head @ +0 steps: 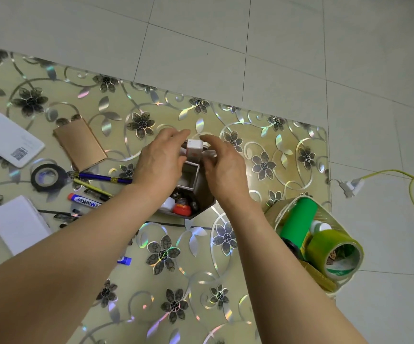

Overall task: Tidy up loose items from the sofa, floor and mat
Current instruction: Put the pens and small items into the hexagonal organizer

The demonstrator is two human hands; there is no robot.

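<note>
Over the floral mat (pixel 196 247), small white box (pixel 194 145) between both hands' fingertips (pixel 185 133).

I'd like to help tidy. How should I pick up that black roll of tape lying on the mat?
The black roll of tape lies flat on the mat, hole facing up. Come straight down from above, one finger inside the hole and thumb outside its rim, on the left side, away from the pens touching its right edge.
</note>
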